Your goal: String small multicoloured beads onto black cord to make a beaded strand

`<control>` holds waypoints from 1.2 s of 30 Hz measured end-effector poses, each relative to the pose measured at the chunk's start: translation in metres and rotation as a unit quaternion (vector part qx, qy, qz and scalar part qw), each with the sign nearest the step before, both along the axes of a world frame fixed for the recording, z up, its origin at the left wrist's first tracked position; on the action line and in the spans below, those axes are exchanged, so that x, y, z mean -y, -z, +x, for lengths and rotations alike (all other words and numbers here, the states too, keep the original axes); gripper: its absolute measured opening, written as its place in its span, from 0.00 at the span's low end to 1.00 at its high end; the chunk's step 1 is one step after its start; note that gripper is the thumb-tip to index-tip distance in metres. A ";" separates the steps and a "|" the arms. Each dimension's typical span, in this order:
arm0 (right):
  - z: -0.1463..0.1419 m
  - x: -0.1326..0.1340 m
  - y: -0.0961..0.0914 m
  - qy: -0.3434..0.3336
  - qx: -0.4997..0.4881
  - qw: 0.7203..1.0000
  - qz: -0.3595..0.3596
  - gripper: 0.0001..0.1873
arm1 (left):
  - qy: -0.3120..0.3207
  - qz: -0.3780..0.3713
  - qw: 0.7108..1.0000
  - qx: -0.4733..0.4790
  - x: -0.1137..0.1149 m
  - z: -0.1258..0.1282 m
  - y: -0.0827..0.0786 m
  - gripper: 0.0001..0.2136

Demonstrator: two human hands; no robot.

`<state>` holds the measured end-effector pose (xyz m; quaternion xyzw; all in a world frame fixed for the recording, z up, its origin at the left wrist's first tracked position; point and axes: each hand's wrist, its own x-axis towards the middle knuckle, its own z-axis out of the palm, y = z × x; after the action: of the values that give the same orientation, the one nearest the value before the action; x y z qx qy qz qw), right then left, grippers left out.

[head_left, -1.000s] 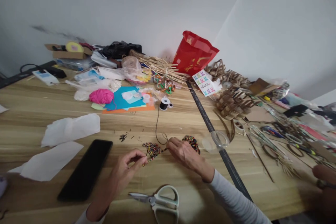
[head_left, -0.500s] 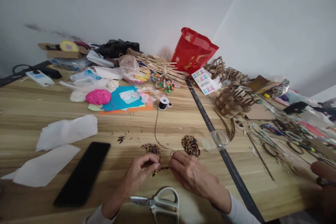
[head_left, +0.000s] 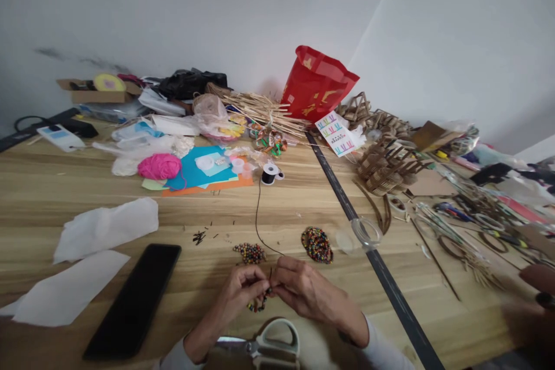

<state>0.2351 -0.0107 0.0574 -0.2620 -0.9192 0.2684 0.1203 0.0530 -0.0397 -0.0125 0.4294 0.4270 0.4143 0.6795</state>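
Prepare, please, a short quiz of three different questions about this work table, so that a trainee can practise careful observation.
1. Multiple choice: which colour is the cord wound on the spool?
A) yellow
B) black
C) red

2. True or false: the phone lies to the left of the scissors.

3. Fill in: the left hand and right hand are close together at a short strand of multicoloured ____.

Key: 1 B; 2 true; 3 beads.
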 end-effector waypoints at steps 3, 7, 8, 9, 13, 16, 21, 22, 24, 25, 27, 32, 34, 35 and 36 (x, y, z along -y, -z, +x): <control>0.000 -0.003 0.005 -0.003 -0.003 1.000 -0.012 0.07 | 0.006 -0.004 1.000 -0.003 0.001 -0.004 -0.004 0.19; -0.002 -0.006 0.005 -0.016 -0.001 1.000 -0.020 0.07 | 0.036 -0.002 0.999 -0.018 0.002 -0.007 -0.005 0.20; -0.003 -0.006 0.005 -0.023 0.000 1.000 -0.021 0.08 | 0.045 -0.001 0.999 -0.026 0.002 -0.007 -0.005 0.20; -0.003 -0.007 0.005 -0.027 0.001 0.999 -0.022 0.08 | 0.053 0.001 0.998 -0.032 0.002 -0.008 -0.004 0.20; -0.005 -0.009 0.008 -0.033 0.008 0.999 -0.027 0.07 | 0.073 -0.004 0.996 -0.049 0.001 -0.010 -0.003 0.19; -0.006 -0.012 0.009 -0.033 0.011 0.998 -0.046 0.04 | 0.074 -0.009 0.996 -0.055 0.000 -0.012 -0.003 0.18; -0.001 -0.024 0.005 -0.031 0.020 0.994 -0.101 0.03 | 0.091 -0.017 0.994 -0.059 0.000 -0.011 -0.004 0.13; 0.001 -0.028 0.005 -0.018 0.019 0.993 -0.112 0.06 | 0.097 -0.014 0.993 -0.061 0.001 -0.011 -0.005 0.12; 0.004 -0.039 0.007 0.031 0.014 0.995 -0.096 0.07 | 0.107 -0.008 0.992 -0.070 0.002 -0.011 -0.007 0.11; 0.006 -0.045 0.010 0.063 0.019 0.996 -0.065 0.06 | 0.110 -0.007 0.991 -0.076 0.002 -0.010 -0.008 0.10; 0.006 -0.055 0.016 0.117 0.060 0.991 -0.006 0.05 | 0.113 -0.006 0.990 -0.090 0.002 -0.010 -0.009 0.09; -0.002 -0.064 0.029 0.108 0.179 0.976 0.068 0.06 | 0.113 0.004 0.987 -0.115 0.002 -0.009 -0.011 0.06; -0.007 -0.064 0.032 0.111 0.208 0.967 0.092 0.07 | 0.113 0.011 0.986 -0.122 0.003 -0.009 -0.012 0.06; -0.009 -0.064 0.033 0.111 0.218 0.964 0.101 0.07 | 0.116 0.013 0.985 -0.126 0.003 -0.009 -0.013 0.06; -0.011 -0.064 0.034 0.108 0.222 0.963 0.108 0.08 | 0.118 0.014 0.984 -0.130 0.003 -0.009 -0.014 0.06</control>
<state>0.2242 0.0535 0.0239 -0.3982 -0.9125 0.0884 -0.0309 0.0445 -0.0429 0.0011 0.5362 0.4520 0.2777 0.6566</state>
